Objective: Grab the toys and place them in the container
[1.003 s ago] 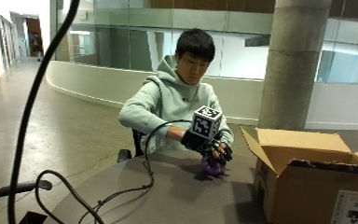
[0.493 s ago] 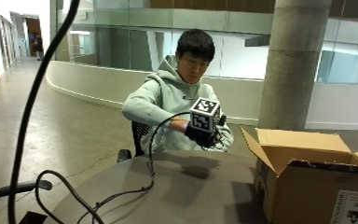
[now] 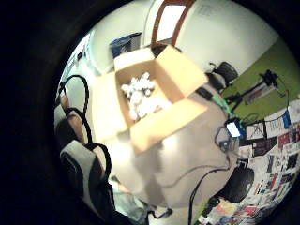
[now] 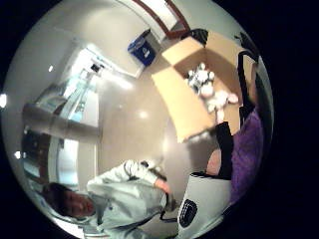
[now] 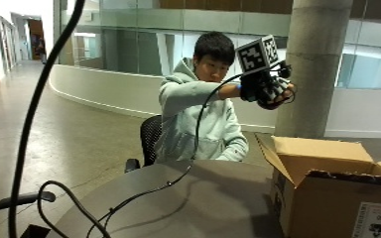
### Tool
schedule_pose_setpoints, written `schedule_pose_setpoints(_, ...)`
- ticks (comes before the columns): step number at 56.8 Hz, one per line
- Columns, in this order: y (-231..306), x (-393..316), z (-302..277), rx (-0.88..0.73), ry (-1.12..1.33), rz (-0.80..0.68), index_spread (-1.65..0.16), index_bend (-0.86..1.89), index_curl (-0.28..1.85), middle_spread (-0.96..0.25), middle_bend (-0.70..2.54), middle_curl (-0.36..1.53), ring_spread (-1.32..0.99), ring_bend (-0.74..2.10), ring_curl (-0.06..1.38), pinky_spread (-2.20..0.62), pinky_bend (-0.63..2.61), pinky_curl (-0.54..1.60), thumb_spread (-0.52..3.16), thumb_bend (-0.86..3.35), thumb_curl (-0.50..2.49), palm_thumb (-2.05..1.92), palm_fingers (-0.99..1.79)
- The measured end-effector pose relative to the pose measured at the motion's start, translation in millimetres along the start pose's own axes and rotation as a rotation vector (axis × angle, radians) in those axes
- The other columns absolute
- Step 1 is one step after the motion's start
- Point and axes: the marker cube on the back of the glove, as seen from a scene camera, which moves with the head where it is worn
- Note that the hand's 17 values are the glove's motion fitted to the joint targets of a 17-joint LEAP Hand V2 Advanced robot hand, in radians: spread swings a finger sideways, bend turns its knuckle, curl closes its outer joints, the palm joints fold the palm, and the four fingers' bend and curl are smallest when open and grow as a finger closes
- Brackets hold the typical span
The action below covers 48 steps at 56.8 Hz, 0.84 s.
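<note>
A big open hall with glass walls, a pale curved low wall and a thick round concrete column [image 5: 316, 64] lies behind a rounded grey desk [image 5: 197, 198] where a person in a pale hooded top [image 5: 194, 116] sits in a black chair [image 5: 150, 139].

The purple soft toy [image 4: 245, 154] is up in the air, off the desk, held in the gloved right hand [image 5: 264, 88], which is raised to about head height beside the column. The fingers are curled round the toy; from the outside view only a dark scrap of it shows under the glove, while the thumb-side palm view shows its purple fabric pressed close against the palm.

Below and to the side of the raised hand stands the open brown cardboard box [image 5: 329, 188] at the desk's edge on the column side, its flaps folded outward. Both palm views look down into it, and a heap of pale, whitish toys [image 3: 138, 96] lies on its bottom; what they are cannot be made out.

A black cable [image 5: 151, 191] hangs from the raised hand and trails across the desk surface towards its near edge. A thicker black cable [image 5: 35, 114] arcs up close to the outside camera.

The person's other hand cannot be seen clearly.
</note>
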Motion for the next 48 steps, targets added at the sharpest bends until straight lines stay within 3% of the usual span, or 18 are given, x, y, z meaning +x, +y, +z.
schedule_pose_setpoints(8, -43.4, 21.9, 23.4, 0.112, -0.037, 0.150, -0.30, 0.93, 0.98, -0.27, 1.31, 1.01, -0.40, 1.56, 0.81, -0.48, 1.40, 0.80, 0.84, 0.25, 1.06, 0.51, 0.86)
schedule_pose_setpoints(12, -51.8, 38.6, 49.3, 0.004, -0.005, 0.219, -0.31, 0.89, 1.02, -0.28, 1.29, 1.02, -0.39, 1.54, 0.80, -0.47, 1.41, 0.82, 0.83, 0.23, 1.09, 0.47, 0.71)
schedule_pose_setpoints(14, -50.5, 39.9, 60.7, -0.072, 0.024, 0.272, -0.30, 0.80, 1.03, -0.27, 1.21, 1.01, -0.38, 1.51, 0.80, -0.45, 1.44, 0.82, 0.83, 0.20, 1.08, 0.46, 0.48)
schedule_pose_setpoints(15, -49.3, 39.3, 64.8, -0.095, 0.037, 0.293, -0.29, 0.54, 0.96, -0.25, 1.04, 0.96, -0.36, 1.42, 0.78, -0.42, 1.36, 0.78, 0.96, 0.18, 1.03, 0.36, -0.10)
schedule_pose_setpoints(16, -48.2, 38.9, 67.9, -0.105, 0.046, 0.305, -0.28, 0.68, 1.06, -0.26, 1.14, 1.00, -0.36, 1.51, 0.83, -0.43, 1.47, 0.84, 0.88, 0.20, 1.06, 0.44, 0.25)
schedule_pose_setpoints(17, -47.2, 39.0, 70.2, -0.105, 0.053, 0.308, -0.28, 0.48, 0.95, -0.24, 1.02, 0.94, -0.35, 1.42, 0.78, -0.40, 1.38, 0.76, 1.00, 0.17, 1.02, 0.35, -0.08)
schedule_pose_setpoints(18, -46.2, 39.1, 71.9, -0.101, 0.056, 0.305, -0.28, 0.51, 0.93, -0.19, 0.77, 0.86, -0.29, 1.09, 0.71, -0.31, 1.23, 0.75, 1.06, 0.11, 0.95, 0.25, -0.81)
schedule_pose_setpoints(23, -38.9, 39.5, 70.5, -0.075, 0.026, 0.272, -0.30, 0.32, 0.76, -0.10, 0.41, 0.70, -0.18, 0.64, 0.56, -0.18, 1.01, 0.62, 1.17, 0.02, 0.82, 0.13, -0.71)
schedule_pose_setpoints(31, -19.3, 47.9, 41.5, -0.040, 0.027, 0.239, -0.31, 0.15, 0.62, -0.05, 0.14, 0.56, -0.10, 0.27, 0.39, -0.07, 0.73, 0.48, 1.27, -0.01, 0.67, 0.08, -0.40)
schedule_pose_setpoints(48, 71.0, 73.5, -34.6, 0.073, 0.054, 0.111, -0.30, 0.19, 0.54, -0.03, 0.11, 0.38, -0.07, 0.19, 0.33, 0.00, 0.52, 0.38, 1.41, 0.00, 0.50, 0.14, -0.13)
